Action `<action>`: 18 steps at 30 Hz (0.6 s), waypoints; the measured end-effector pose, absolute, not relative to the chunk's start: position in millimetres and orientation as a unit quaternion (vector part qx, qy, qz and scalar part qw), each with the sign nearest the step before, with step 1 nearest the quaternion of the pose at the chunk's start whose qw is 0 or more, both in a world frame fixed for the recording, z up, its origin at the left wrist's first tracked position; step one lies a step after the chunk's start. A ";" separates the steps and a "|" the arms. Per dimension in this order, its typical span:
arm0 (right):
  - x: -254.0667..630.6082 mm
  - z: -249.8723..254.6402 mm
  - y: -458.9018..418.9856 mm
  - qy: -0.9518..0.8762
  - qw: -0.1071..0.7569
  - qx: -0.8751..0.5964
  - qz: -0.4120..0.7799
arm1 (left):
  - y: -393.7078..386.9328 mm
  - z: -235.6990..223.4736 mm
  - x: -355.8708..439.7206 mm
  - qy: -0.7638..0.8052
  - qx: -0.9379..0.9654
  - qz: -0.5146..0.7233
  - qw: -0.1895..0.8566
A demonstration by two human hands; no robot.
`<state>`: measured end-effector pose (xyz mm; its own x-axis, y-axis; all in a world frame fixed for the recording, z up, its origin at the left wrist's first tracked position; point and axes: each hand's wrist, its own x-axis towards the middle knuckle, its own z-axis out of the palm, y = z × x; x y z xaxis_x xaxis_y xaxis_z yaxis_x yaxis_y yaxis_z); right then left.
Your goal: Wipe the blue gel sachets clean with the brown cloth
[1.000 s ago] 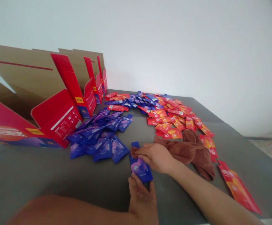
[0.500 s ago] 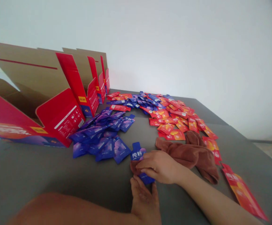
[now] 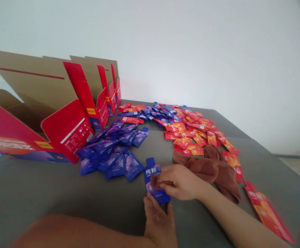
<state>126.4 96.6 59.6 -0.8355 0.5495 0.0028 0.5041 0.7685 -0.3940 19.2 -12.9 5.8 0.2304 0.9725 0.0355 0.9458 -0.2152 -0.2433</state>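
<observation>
A blue sachet (image 3: 155,181) lies flat on the gray table (image 3: 62,196), near the table's front edge and a little right of center, with its narrow tab pointing away from the person and white lettering across its upper part. The right hand (image 3: 179,182) rests over its middle, fingers curled close together and pressing a small fold of brown cloth (image 3: 156,181) against the sachet. The left hand (image 3: 159,220) sits just below it, fingers slightly spread, their tips touching the sachet's lower end; whether they grip it, I cannot tell.

Just left of the sachet, a pile of blue sachets (image 3: 111,155) spreads toward the table's left side. Behind it, a heap of red-orange sachets (image 3: 188,132) runs toward the far edge, with blue ones mixed in at its far left. A brown towel (image 3: 217,170) lies bunched just right of the right hand, touching the heap's near end. A long red-orange packet (image 3: 266,212) lies near the right edge. Open cardboard display boxes (image 3: 67,131), red outside and tan inside, stand in a row along the left edge.
</observation>
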 end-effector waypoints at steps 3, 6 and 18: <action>115.4 56.2 92.7 -0.944 0.058 -0.272 0.175 | -12.6 5.3 19.0 -0.621 -0.777 0.051 0.090; 108.8 50.4 98.0 -0.928 0.059 -0.341 0.143 | -12.5 5.2 19.4 -0.613 -0.782 0.060 0.095; 122.5 55.8 96.0 -0.930 0.061 -0.319 0.174 | -11.4 1.7 20.6 -0.633 -0.771 0.017 0.073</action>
